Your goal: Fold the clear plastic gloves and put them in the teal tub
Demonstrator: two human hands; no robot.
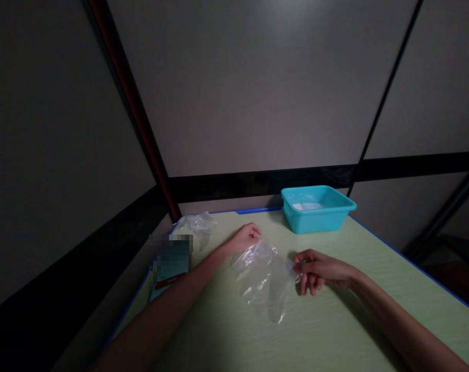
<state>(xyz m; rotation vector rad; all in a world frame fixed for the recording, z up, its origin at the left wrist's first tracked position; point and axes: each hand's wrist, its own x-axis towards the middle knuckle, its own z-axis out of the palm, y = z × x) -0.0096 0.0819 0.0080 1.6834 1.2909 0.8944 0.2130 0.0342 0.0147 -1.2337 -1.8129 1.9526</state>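
Observation:
A clear, thin disposable plastic glove (260, 274) hangs stretched between my two hands over the table, its loose finger-like lobes drooping toward me. My left hand (247, 236) is closed at the glove's far left edge, fingers curled in. At the right side, my right hand (315, 269) pinches the glove between thumb and index finger, while the other fingers curl loosely below. Another crumpled piece of clear plastic (200, 225) lies at the table's far left corner, apart from both hands.
The pale green table (227, 330) has a blue edge. A turquoise plastic basin (315, 221) with something white inside stands at the far right. Left of my left forearm lies a teal, partly blurred-out item (176, 258) with a dark red strip. Wall panels rise behind the table.

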